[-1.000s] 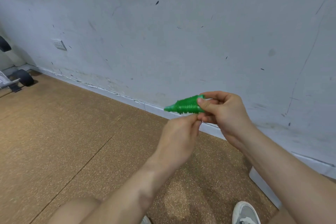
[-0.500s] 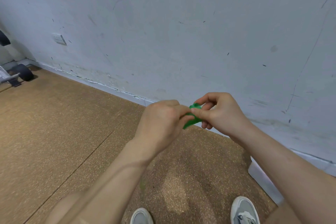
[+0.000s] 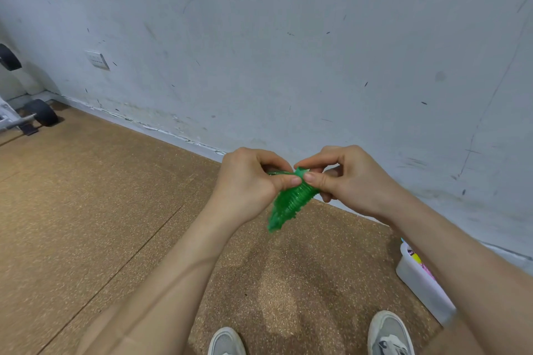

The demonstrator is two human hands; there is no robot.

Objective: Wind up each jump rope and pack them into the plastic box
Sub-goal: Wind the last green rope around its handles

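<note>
Green jump rope, wound: you pinched its upper end with left hand and right hand, fingers curled round it, above the floor; plastic box at the floor's right edge.

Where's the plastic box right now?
In the head view the plastic box sits on the floor at lower right, by the wall, partly hidden behind the right forearm, just beyond the right shoe.
</note>
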